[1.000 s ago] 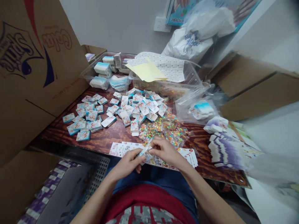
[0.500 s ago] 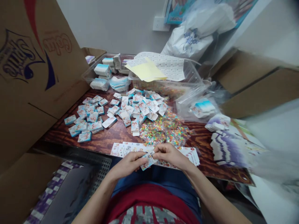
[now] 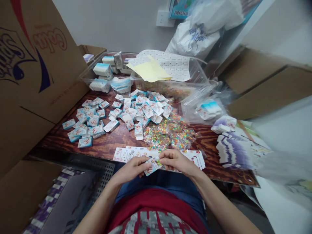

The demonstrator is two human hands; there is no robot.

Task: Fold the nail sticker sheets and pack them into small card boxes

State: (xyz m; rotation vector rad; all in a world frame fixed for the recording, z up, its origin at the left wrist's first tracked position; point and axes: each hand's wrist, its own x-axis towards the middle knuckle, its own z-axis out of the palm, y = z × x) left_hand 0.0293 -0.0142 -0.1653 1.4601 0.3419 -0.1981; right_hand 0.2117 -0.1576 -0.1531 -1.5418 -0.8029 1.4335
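A small blue-and-white card box (image 3: 151, 167) with a red hand print is held between both hands, just above my lap at the table's near edge. My left hand (image 3: 131, 170) grips its lower left side with curled fingers. My right hand (image 3: 175, 161) pinches its right end, where a bit of colourful content shows. Behind the hands lie printed sheets (image 3: 131, 152) and a heap of clear packets of coloured beads (image 3: 168, 133). Further back many of the same small boxes (image 3: 114, 113) are scattered on the dark wooden table (image 3: 114, 143).
Clear plastic tubs (image 3: 107, 73) with stacked flat boxes and paper sheets (image 3: 158, 66) stand at the back. Big cardboard boxes (image 3: 36, 65) close in on the left and right (image 3: 263, 81). Purple flat boxes (image 3: 234, 148) lie on the right. A dark crate (image 3: 80, 188) sits low on the left.
The small box has turned a little between my fingers and both hands stay on it. The view has tilted slightly downward.
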